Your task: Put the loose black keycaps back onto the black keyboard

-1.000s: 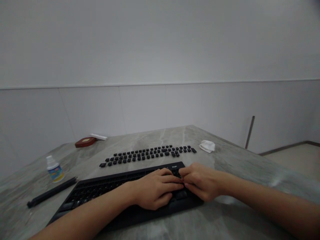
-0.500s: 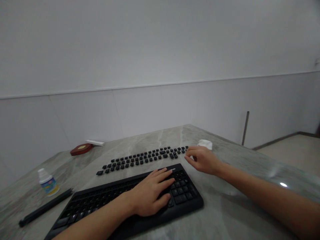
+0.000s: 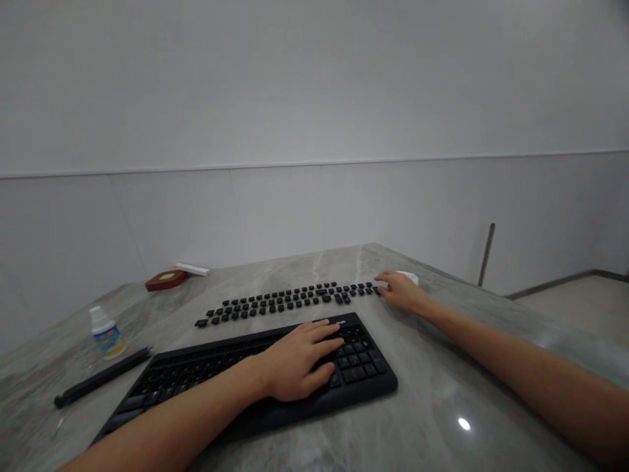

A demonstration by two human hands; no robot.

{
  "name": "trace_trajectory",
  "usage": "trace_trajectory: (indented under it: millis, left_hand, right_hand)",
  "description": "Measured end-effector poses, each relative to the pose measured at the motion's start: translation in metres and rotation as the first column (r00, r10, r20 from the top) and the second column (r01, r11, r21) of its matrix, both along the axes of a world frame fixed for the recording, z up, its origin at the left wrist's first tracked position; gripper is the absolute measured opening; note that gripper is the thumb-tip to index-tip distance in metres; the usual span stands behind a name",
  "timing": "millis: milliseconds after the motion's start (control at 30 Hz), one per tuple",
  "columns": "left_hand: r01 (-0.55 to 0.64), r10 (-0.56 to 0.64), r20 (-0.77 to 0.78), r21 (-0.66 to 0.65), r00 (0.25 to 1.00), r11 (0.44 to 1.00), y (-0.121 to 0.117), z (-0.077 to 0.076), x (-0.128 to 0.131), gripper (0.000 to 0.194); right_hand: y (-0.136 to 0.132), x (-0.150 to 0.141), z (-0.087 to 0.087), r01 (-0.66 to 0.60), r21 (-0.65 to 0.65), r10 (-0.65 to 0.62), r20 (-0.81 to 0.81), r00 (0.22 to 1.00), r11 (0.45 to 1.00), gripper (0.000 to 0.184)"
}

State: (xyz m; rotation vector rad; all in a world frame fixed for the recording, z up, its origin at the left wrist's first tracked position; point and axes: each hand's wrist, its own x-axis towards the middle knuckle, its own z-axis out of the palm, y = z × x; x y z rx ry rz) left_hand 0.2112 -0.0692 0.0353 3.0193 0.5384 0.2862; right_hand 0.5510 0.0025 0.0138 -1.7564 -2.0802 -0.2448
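Observation:
My left hand lies flat on the right part of a black keyboard, fingers spread and holding nothing. The hand and forearm cover the middle of the keys. Beyond the keyboard, loose black keycaps lie in several rows on the tabletop. At the right end of these rows, my right hand has its thumb and fingertips closed at a small black keycap, low over the table. A white crumpled-looking thing is partly hidden behind that hand.
To the left stand a small white spray bottle with a blue and yellow label and a black stick-like tool. A red-brown case and a white strip lie farther back. Behind the grey marbled table is a wall.
My right hand has moved forward and slightly right, to the end of the keycap rows, and its fingers have stretched out. My left hand stays on the keyboard. The view has shifted slightly.

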Motion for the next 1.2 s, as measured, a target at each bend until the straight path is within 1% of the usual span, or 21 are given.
trace_trajectory:
  millis: [200,367,467,633,733,800,867,900,933,967,1000,1067,1100,1133,1200]
  left_hand:
    - [0.017,-0.016,0.041,-0.015,0.999,1.0,0.0,-0.001,0.0,0.048]
    - [0.012,-0.012,0.015,0.003,1.0,1.0,0.001,-0.001,0.0,0.049]
    - [0.015,-0.015,0.01,0.009,1.0,1.0,0.001,0.0,0.0,0.049]
    - [0.011,-0.011,0.016,-0.004,1.0,1.0,0.001,-0.001,0.0,0.048]
    - [0.017,-0.017,0.032,0.003,0.999,1.0,0.001,-0.001,0.0,0.047]
    - [0.024,-0.024,0.047,0.002,0.999,1.0,0.002,-0.002,0.0,0.047]
    - [0.029,-0.029,0.052,0.0,0.998,1.0,0.002,-0.002,0.0,0.047]
    - [0.031,-0.031,0.053,0.001,0.998,1.0,0.002,-0.002,0.0,0.047]
    - [0.033,-0.033,0.053,0.004,0.998,0.999,0.002,-0.002,0.0,0.047]
    - [0.036,-0.037,0.055,0.008,0.998,0.999,0.002,-0.002,0.0,0.047]
    - [0.039,-0.04,0.056,0.014,0.998,0.999,0.002,-0.002,0.0,0.047]
    - [0.041,-0.042,0.05,0.027,0.998,0.999,0.002,-0.002,0.001,0.046]
    - [0.041,-0.043,0.045,0.033,0.998,0.999,0.002,-0.002,0.001,0.046]
    - [0.041,-0.042,0.041,0.037,0.998,0.998,0.002,-0.002,0.001,0.046]
    - [0.037,-0.039,0.041,0.039,0.998,0.999,0.002,-0.001,0.001,0.045]
  right_hand:
    - [0.002,0.0,-0.004,-0.085,-0.085,0.091,0.062,0.994,0.993,0.026]
    - [0.004,0.002,-0.006,-0.056,-0.1,0.06,0.042,0.997,0.993,0.021]
    - [0.003,0.001,-0.004,-0.046,-0.114,0.05,0.034,0.998,0.992,0.021]
    - [0.001,0.003,0.003,-0.078,-0.164,0.086,0.043,0.995,0.983,0.015]
    - [-0.004,0.005,0.009,-0.085,-0.171,0.091,0.031,0.995,0.982,0.012]
    - [-0.011,0.002,0.016,-0.109,-0.178,0.112,0.01,0.994,0.978,0.014]
    - [-0.023,-0.004,0.025,-0.181,-0.197,0.175,-0.048,0.983,0.964,0.022]
    - [-0.03,-0.01,0.029,-0.236,-0.208,0.22,-0.097,0.971,0.949,0.027]
    - [-0.037,-0.016,0.033,-0.345,-0.213,0.299,-0.219,0.929,0.914,0.03]
    - [-0.045,-0.022,0.036,-0.456,-0.211,0.38,-0.32,0.868,0.865,0.034]
    - [-0.052,-0.03,0.037,-0.534,-0.206,0.441,-0.367,0.819,0.82,0.036]
    - [-0.062,-0.043,0.038,-0.645,-0.202,0.545,-0.387,0.744,0.737,0.037]
    - [-0.066,-0.048,0.037,-0.674,-0.205,0.578,-0.377,0.724,0.71,0.037]
    - [-0.068,-0.053,0.036,-0.696,-0.204,0.606,-0.365,0.707,0.689,0.037]
    - [-0.069,-0.058,0.032,-0.724,-0.187,0.642,-0.352,0.681,0.664,0.038]
